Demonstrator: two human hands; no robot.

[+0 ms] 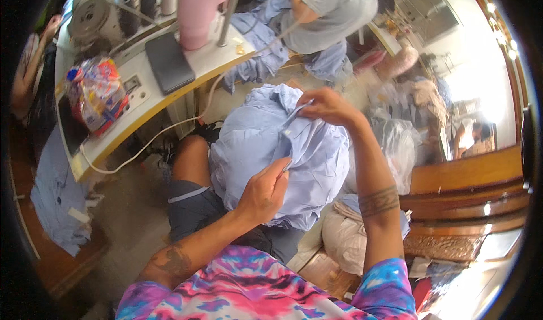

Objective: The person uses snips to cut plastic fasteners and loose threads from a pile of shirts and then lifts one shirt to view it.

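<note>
A large bundle of light blue cloth (249,144) rests on my lap, bulging and creased. Across its upper right lies a folded edge of a light blue garment (302,130). My left hand (266,190) pinches the near end of that edge between thumb and fingers. Farther up, my right hand (328,108) grips the far end of the same edge, thumb and fingertips closed on the fabric. The cloth between the two hands stands up slightly in a fold. Most of the garment merges with the bundle, so its full shape is hidden.
At the left, a work table (155,100) holds a dark flat case (168,63), a colourful plastic package (97,93) and a pink tumbler (199,14). A white cable (169,129) hangs along its edge. Another person (334,14) bends over blue cloth beyond. Clear plastic bags (399,147) stand right.
</note>
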